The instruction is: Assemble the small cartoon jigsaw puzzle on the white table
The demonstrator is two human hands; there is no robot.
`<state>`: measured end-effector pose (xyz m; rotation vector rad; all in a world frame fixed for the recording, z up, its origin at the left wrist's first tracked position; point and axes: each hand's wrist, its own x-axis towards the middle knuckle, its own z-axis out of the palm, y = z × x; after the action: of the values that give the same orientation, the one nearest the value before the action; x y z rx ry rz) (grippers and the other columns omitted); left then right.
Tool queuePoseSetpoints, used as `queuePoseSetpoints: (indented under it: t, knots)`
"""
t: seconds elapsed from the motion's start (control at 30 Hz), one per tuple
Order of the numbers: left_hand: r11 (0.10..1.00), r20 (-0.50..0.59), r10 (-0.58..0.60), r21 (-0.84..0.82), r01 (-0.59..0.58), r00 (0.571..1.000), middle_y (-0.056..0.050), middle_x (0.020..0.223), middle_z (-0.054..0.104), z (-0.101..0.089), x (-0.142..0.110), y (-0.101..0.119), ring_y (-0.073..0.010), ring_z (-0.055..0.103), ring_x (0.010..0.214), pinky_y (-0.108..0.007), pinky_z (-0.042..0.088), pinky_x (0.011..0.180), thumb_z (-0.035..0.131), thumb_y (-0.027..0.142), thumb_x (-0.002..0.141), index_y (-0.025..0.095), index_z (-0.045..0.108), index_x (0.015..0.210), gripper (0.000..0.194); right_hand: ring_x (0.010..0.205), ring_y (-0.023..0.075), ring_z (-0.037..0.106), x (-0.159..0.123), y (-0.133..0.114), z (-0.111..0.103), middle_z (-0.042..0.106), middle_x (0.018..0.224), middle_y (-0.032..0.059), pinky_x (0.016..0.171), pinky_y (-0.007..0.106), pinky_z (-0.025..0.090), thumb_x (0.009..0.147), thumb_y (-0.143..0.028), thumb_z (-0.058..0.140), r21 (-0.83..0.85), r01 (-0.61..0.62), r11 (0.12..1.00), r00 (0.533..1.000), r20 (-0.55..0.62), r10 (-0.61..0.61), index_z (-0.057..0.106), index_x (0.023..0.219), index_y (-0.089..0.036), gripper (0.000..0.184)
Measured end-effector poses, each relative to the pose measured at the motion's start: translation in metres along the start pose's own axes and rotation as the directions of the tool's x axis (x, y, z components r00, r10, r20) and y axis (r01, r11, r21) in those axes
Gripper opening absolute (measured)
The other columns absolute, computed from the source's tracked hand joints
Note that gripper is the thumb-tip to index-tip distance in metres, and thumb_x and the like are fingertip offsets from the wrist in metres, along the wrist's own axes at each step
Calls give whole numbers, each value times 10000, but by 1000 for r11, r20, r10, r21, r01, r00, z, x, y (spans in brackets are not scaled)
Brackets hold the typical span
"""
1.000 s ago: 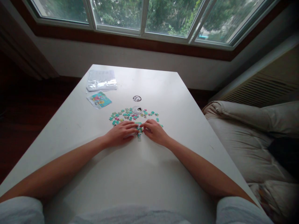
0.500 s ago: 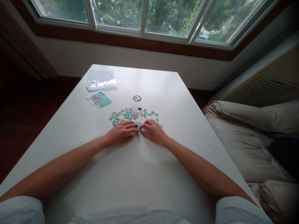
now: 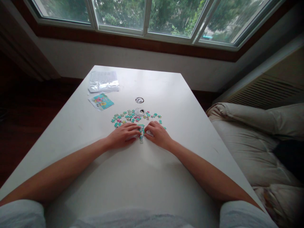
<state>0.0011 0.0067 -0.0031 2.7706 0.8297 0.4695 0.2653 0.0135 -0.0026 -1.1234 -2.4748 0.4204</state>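
We see a white table (image 3: 147, 177) filling the middle and bottom of the frame, under a window (image 3: 118, 17) along the top. A pale couch (image 3: 247, 148) takes up the right side. Both forearms slope in from the lower corners, palms down near the centre. Our left hand (image 3: 123, 135) lies loosely open, fingers stretched right and fingertips at the strip's left edge. Our right hand (image 3: 157, 135) is curled on the other side; we cannot tell whether it pinches anything. A clear plastic sleeve (image 3: 104, 81) sits at the table's upper left, with a picture card (image 3: 101, 101) just below it. Puzzle pieces (image 3: 128, 119) scatter in an arc above our hands, which hide some of them. A metal-looking ring (image 3: 137, 112) lies among them, a round disc (image 3: 139, 100) above it. Between our fingers, at frame centre, is a narrow puzzle strip (image 3: 141, 136), its long axis running up and down the frame, its clear-looking end pointing to the bottom edge.
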Motion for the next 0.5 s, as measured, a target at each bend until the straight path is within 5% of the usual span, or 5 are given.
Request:
queuePoseSetpoints:
  t: [0.5]
  knots:
    - [1000, -19, 2, -11, -2, 1000, -66, 1456, 591, -1, 0, 0, -273, 492, 1389, -465, 419, 1174, 553, 280, 993, 283, 644, 1309, 329, 1035, 220, 526, 0, 1, -3, 613, 1030, 65, 917, 338, 441, 938, -276, 699, -11, -16, 1000, 1000, 15, 16, 691, 987, -227, 69]
